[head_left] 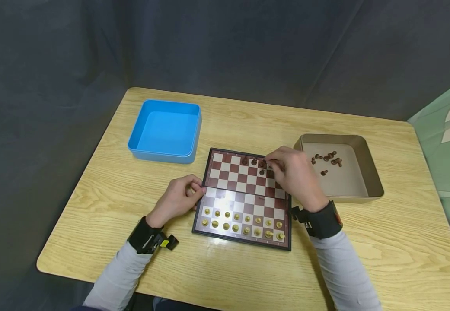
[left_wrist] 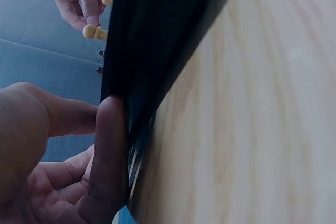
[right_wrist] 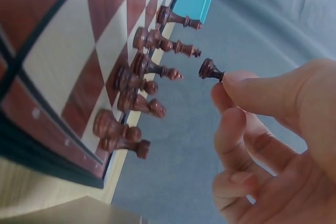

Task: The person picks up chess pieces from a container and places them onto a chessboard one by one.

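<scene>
A folding chessboard (head_left: 230,196) lies on the table, with two rows of cream pieces (head_left: 235,227) along its near side. My left hand (head_left: 178,196) pinches the board's left edge between thumb and fingers (left_wrist: 107,140). Over the far right part of the board, my right hand (head_left: 296,175) holds a dark brown chess piece (right_wrist: 210,70) by its top, which the fingertips hide. The piece's base hangs apart from the squares. Several dark brown pieces (right_wrist: 144,66) stand at the board's far side beside it, some behind my right hand in the head view.
To the right of the board stands a beige box (head_left: 343,194) with several dark pieces (head_left: 327,157) lying loose inside. A blue box (head_left: 162,134) sits at the back left of the wooden table (head_left: 104,203). Dark cloth (head_left: 225,52) hangs behind the table.
</scene>
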Motion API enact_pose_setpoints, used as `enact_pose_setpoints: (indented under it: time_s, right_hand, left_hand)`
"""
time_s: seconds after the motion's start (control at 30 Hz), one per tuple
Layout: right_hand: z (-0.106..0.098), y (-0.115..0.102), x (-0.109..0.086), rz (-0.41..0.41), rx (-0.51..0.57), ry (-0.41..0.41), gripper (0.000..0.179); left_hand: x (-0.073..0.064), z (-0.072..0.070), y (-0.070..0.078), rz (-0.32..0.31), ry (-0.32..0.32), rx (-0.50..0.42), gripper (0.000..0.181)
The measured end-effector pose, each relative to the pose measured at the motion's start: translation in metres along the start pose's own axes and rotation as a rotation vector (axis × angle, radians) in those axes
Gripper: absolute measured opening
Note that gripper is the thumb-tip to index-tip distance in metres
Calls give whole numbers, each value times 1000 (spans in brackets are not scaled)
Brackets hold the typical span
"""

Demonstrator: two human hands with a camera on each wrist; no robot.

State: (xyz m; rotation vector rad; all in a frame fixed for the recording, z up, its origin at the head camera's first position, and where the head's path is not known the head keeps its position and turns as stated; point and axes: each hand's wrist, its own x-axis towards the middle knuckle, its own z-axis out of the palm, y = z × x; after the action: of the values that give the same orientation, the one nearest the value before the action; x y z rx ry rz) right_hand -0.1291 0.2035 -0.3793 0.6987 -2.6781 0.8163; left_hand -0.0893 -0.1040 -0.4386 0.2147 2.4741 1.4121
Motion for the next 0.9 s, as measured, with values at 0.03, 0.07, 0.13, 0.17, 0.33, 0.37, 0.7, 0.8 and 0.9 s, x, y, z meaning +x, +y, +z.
enact_pose_setpoints:
  time_s: [0.03, 0.07, 0.13, 0.17, 0.33, 0.37, 0.7, 0.8, 0.9]
  right_hand:
    - [1, 0, 0, -1, 7, -3, 15]
    - [2, -1, 1, -1, 13, -4, 15]
    - [4, -2, 1, 5, 17, -9, 15]
    - [5, -2, 1, 8, 18, -9, 15]
    - [10, -4, 2, 23, 20, -15, 13]
    - [11, -5, 2, 25, 20, -18, 13]
    - [23, -6, 2, 13, 9, -53, 12]
    - [26, -6, 2, 9, 0, -62, 12]
    - [28, -6, 1, 13, -11, -78, 12]
  left_hand:
    - [0, 0, 0, -2, 0, 3, 17]
    - [0, 0, 1, -2, 0, 7, 17]
    - [0, -1, 1, -3, 2, 13, 17]
    - [0, -1, 1, -3, 3, 15, 17]
    - [1, 0, -1, 0, 9, 16, 16]
    - [1, 0, -1, -1, 9, 16, 16]
    - [1, 0, -1, -9, 7, 10, 16]
    - [1, 0, -2, -13, 6, 6, 16]
    - [1, 1, -2, -16, 5, 7, 16]
